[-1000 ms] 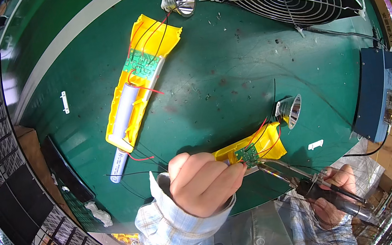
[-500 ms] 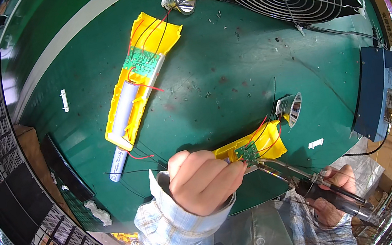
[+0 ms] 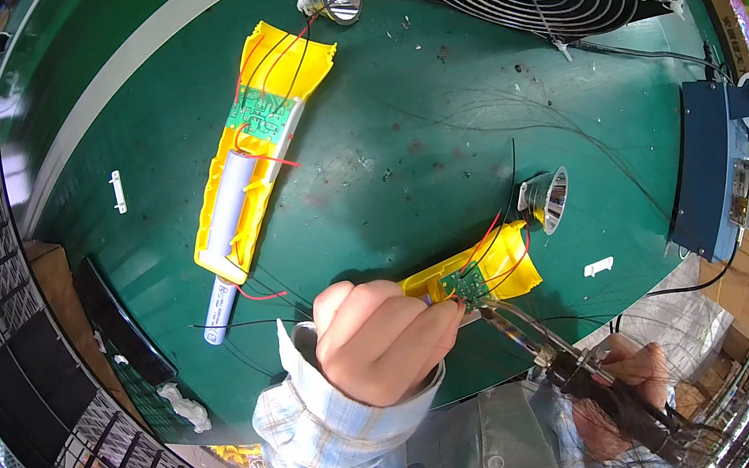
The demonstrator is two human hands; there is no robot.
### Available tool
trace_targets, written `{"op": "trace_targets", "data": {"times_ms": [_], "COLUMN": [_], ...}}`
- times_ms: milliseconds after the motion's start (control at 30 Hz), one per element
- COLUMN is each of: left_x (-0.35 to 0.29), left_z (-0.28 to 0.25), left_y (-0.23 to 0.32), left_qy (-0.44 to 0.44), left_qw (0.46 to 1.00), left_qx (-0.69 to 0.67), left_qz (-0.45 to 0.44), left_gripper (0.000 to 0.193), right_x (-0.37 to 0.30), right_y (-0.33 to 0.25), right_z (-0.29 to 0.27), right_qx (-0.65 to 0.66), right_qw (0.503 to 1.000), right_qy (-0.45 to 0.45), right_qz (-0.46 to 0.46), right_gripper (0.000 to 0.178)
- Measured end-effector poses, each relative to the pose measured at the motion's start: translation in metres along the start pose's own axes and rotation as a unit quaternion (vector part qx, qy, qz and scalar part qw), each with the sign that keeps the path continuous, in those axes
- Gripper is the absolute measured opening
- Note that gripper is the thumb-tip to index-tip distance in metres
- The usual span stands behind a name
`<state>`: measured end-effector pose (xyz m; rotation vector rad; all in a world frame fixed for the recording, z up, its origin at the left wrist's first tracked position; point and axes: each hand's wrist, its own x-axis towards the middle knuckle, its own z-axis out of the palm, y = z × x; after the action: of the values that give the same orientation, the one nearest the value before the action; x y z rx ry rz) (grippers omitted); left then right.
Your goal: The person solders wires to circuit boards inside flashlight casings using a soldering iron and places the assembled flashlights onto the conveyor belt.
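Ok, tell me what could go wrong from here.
Burn: the tip of the soldering iron, held in the right hand, is close to the fingers of the left hand, so a slip might burn them.
Melting: the tip also sits near the yellow case at the edge of the circuit board, and could mark it.
Snagging: thin red wires cross the case; a tug might loosen one.

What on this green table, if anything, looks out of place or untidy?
At the lower left of the green table, a crumpled white scrap looks discarded. Dark specks scattered farther right also look untidy; I cannot tell what they are.
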<state>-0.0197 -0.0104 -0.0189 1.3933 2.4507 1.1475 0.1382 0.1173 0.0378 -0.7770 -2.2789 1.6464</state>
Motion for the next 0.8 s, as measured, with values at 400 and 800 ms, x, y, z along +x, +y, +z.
{"op": "trace_targets", "data": {"times_ms": [400,800], "left_x": [0.003,-0.003], "left_z": [0.001,0.009], "left_y": [0.000,-0.008], "left_qy": [0.008,0.062], "left_qw": [1.000,0.995], "left_qx": [-0.018,-0.003], "left_qz": [0.013,0.072], "left_gripper": [0.021,0.020], "right_x": [0.005,0.007], "right_y": [-0.010,-0.027], "right_z": [0.003,0.004], "right_qx": [-0.002,0.279], "right_qw": [0.997,0.942], "right_qy": [0.048,0.154], "right_qz": [0.056,0.110], "right_gripper": [0.020,0.026]}}
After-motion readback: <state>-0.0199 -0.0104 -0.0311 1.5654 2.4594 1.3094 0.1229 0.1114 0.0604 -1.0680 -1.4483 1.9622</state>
